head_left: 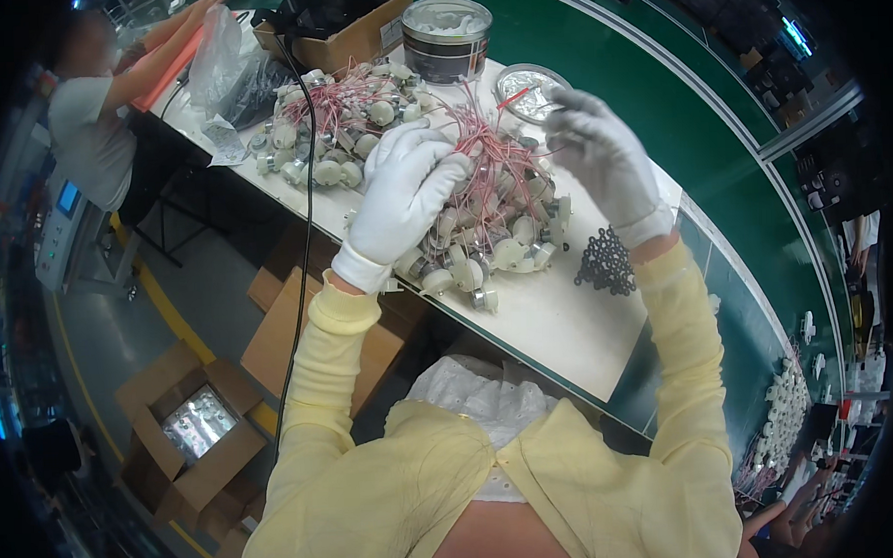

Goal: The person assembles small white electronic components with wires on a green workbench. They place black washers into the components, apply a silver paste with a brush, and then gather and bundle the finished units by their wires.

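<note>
A heap of small motors (500,253) with white round caps lies on the white tabletop, their thin pink and white wires (486,145) bunched upward. At the heap's left edge, my left hand (404,192) in a white glove has its thumb and fingers closed on some of these wires. My right hand (610,165), also gloved, is raised to the right of the wires, its fingers apart, bent and slightly blurred. A small red strip (512,99) shows between the hands. Below my right hand lies a pile of small black rings (605,262).
Behind the heap stand a tin bucket (446,43), a round foil-like lid (530,91) and a cardboard box (345,41). A second motor heap (333,135) lies at left. A black cable (310,176) hangs down there. A green conveyor (596,47) runs beyond; a co-worker (92,119) sits far left.
</note>
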`<action>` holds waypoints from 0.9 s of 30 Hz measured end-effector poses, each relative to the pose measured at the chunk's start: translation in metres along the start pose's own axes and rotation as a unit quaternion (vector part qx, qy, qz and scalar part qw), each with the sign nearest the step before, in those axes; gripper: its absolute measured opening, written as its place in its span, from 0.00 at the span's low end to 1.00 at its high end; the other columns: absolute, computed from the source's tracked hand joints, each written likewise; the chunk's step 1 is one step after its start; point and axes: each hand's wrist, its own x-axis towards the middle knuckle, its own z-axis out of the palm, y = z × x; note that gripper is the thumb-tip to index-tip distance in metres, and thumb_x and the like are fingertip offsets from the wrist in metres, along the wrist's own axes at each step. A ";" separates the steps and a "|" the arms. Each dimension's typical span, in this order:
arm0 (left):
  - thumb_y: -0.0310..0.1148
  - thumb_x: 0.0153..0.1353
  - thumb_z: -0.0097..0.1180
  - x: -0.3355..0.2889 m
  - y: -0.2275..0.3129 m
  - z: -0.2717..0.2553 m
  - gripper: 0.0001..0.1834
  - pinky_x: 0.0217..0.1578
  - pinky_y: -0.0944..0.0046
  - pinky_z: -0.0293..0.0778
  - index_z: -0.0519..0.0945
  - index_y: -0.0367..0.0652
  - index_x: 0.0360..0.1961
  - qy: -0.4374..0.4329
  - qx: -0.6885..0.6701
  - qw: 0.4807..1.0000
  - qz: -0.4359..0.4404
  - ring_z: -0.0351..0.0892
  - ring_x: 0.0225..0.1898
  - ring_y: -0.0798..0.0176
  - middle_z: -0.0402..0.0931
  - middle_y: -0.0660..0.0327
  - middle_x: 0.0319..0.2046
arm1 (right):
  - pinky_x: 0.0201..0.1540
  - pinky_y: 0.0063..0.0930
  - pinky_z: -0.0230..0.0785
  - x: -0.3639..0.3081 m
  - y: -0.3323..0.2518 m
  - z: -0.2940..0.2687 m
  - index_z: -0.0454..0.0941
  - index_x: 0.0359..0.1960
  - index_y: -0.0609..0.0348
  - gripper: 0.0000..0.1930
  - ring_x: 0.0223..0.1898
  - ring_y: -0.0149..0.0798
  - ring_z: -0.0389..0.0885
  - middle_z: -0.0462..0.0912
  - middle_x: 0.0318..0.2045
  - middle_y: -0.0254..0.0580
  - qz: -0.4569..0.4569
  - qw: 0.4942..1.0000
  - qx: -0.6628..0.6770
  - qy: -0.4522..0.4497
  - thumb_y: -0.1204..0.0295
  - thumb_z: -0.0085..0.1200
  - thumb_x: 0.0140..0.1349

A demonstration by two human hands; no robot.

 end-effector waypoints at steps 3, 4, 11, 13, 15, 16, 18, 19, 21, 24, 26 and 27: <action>0.37 0.65 0.58 -0.003 -0.003 0.006 0.11 0.55 0.51 0.66 0.82 0.40 0.38 0.027 -0.070 0.996 -0.050 0.73 0.51 0.47 0.78 0.54 0.40 | 0.56 0.23 0.68 -0.010 -0.002 0.030 0.69 0.64 0.68 0.29 0.52 0.30 0.77 0.80 0.54 0.44 0.026 0.977 -0.201 -0.064 0.65 0.57 0.65; 0.37 0.65 0.58 -0.001 -0.001 0.008 0.11 0.54 0.51 0.66 0.82 0.40 0.38 0.031 -0.081 0.995 -0.050 0.73 0.50 0.47 0.78 0.54 0.40 | 0.55 0.26 0.70 -0.008 0.012 0.030 0.68 0.65 0.68 0.30 0.50 0.33 0.79 0.80 0.52 0.46 -0.019 0.973 -0.216 -0.076 0.64 0.57 0.65; 0.37 0.65 0.58 0.014 0.007 0.011 0.10 0.51 0.50 0.68 0.82 0.41 0.40 0.073 -0.004 0.997 -0.024 0.74 0.49 0.45 0.78 0.52 0.41 | 0.44 0.30 0.75 0.006 0.033 0.043 0.74 0.58 0.66 0.24 0.37 0.32 0.80 0.85 0.40 0.42 -0.056 0.941 -0.314 -0.112 0.62 0.59 0.65; 0.36 0.65 0.58 0.027 0.007 0.013 0.10 0.48 0.50 0.69 0.82 0.41 0.39 0.079 0.013 0.997 -0.021 0.75 0.45 0.46 0.78 0.52 0.40 | 0.44 0.29 0.74 0.018 0.036 0.040 0.75 0.57 0.67 0.22 0.39 0.31 0.79 0.84 0.41 0.41 -0.102 0.930 -0.336 -0.106 0.64 0.57 0.67; 0.36 0.65 0.58 0.041 0.009 0.012 0.09 0.46 0.50 0.70 0.82 0.41 0.38 0.072 -0.057 0.995 -0.030 0.76 0.43 0.47 0.78 0.53 0.37 | 0.46 0.28 0.73 0.016 0.028 0.049 0.75 0.56 0.68 0.21 0.41 0.29 0.78 0.84 0.42 0.40 -0.100 0.955 -0.266 -0.088 0.64 0.55 0.68; 0.36 0.65 0.58 0.048 0.010 0.011 0.09 0.44 0.50 0.71 0.82 0.40 0.38 0.069 -0.092 0.993 -0.033 0.76 0.41 0.47 0.78 0.53 0.36 | 0.47 0.27 0.73 0.014 0.022 0.054 0.75 0.56 0.69 0.21 0.43 0.29 0.78 0.84 0.43 0.40 -0.099 0.965 -0.231 -0.077 0.64 0.54 0.68; 0.32 0.69 0.53 0.059 0.011 0.007 0.10 0.41 0.61 0.71 0.79 0.33 0.40 0.051 -0.052 0.997 0.016 0.75 0.37 0.56 0.75 0.55 0.34 | 0.51 0.26 0.71 0.020 0.013 0.048 0.72 0.59 0.69 0.23 0.46 0.29 0.77 0.82 0.45 0.38 -0.061 0.962 -0.255 -0.083 0.64 0.53 0.69; 0.31 0.69 0.53 0.065 0.013 0.005 0.10 0.41 0.61 0.71 0.79 0.33 0.40 0.041 -0.047 0.998 0.027 0.76 0.38 0.56 0.75 0.55 0.34 | 0.51 0.25 0.71 0.021 0.010 0.043 0.71 0.60 0.68 0.23 0.46 0.29 0.77 0.82 0.46 0.37 -0.028 0.965 -0.249 -0.077 0.64 0.52 0.69; 0.31 0.69 0.52 0.078 0.011 0.005 0.10 0.42 0.62 0.72 0.80 0.33 0.41 0.035 -0.030 0.996 0.079 0.77 0.38 0.56 0.77 0.55 0.34 | 0.47 0.22 0.71 0.020 0.002 0.045 0.70 0.61 0.66 0.23 0.43 0.26 0.76 0.80 0.45 0.35 -0.023 0.970 -0.231 -0.070 0.63 0.52 0.70; 0.32 0.70 0.52 0.096 0.008 0.003 0.11 0.42 0.63 0.72 0.80 0.33 0.41 -0.010 -0.069 0.994 0.087 0.77 0.37 0.58 0.77 0.55 0.35 | 0.37 0.19 0.69 0.025 0.007 0.045 0.72 0.57 0.63 0.20 0.36 0.21 0.73 0.78 0.39 0.30 -0.062 0.983 -0.164 -0.047 0.62 0.52 0.70; 0.36 0.65 0.55 0.107 0.008 0.008 0.13 0.40 0.60 0.74 0.81 0.38 0.44 0.036 -0.086 0.988 0.122 0.79 0.36 0.57 0.79 0.57 0.32 | 0.33 0.18 0.68 0.027 0.006 0.044 0.73 0.56 0.62 0.19 0.34 0.20 0.72 0.78 0.37 0.28 -0.064 0.990 -0.122 -0.023 0.62 0.52 0.70; 0.32 0.66 0.53 0.112 0.010 0.006 0.16 0.44 0.63 0.75 0.78 0.37 0.52 0.023 -0.057 0.986 0.156 0.79 0.39 0.59 0.79 0.58 0.37 | 0.33 0.18 0.68 0.025 0.001 0.045 0.73 0.56 0.61 0.19 0.33 0.20 0.72 0.78 0.37 0.28 -0.059 0.992 -0.107 -0.009 0.62 0.52 0.70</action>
